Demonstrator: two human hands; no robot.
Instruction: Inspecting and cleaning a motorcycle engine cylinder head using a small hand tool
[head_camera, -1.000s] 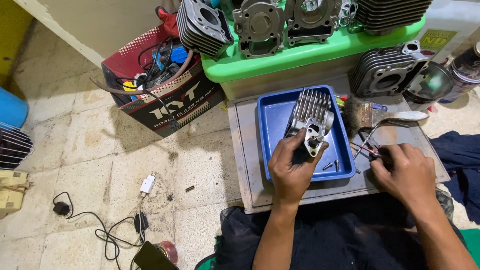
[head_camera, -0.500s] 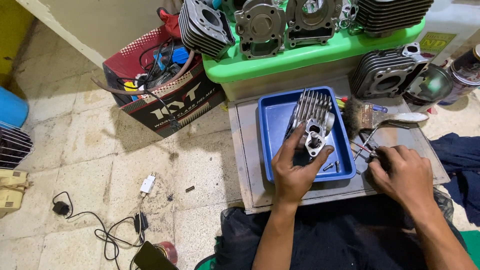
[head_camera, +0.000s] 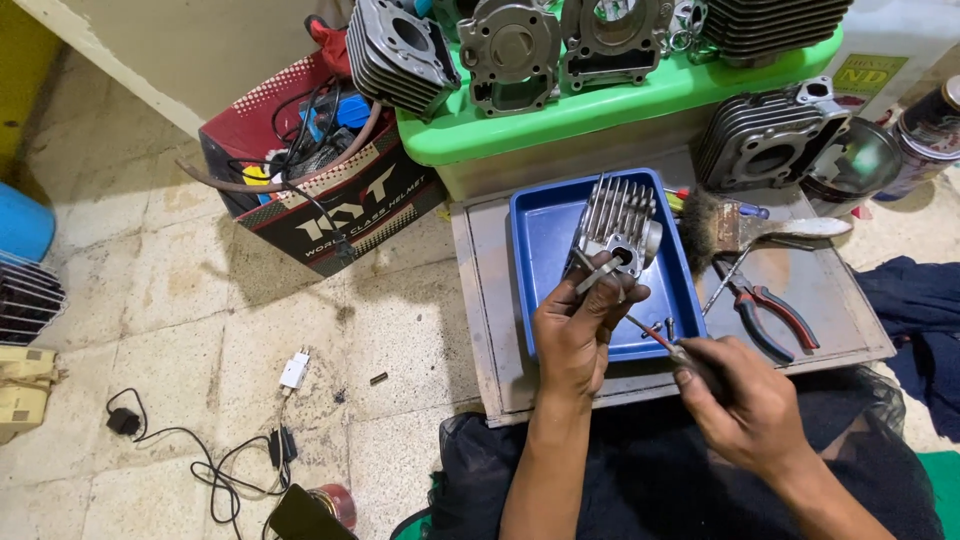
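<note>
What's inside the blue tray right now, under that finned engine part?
The left hand holds the finned cylinder head over the blue tray. A small bolt stands near the tray's front edge. The tray floor beneath the head and hand is covered, so anything there cannot be seen.

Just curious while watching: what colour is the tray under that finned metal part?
Blue. The tray shows best in the head view, under the finned metal part the left hand holds.

1. Left hand (head_camera: 578, 330): lower centre of frame, back facing the camera, fingers curled in a closed grasp and pointing up-frame.
2. Left forearm: bare, rising from the bottom edge, near vertical.
3. Right hand (head_camera: 745, 400): lower right, closed in a fist-like grip, thumb side toward the left hand.
4. Right forearm: bare, entering from the lower right corner.
</note>
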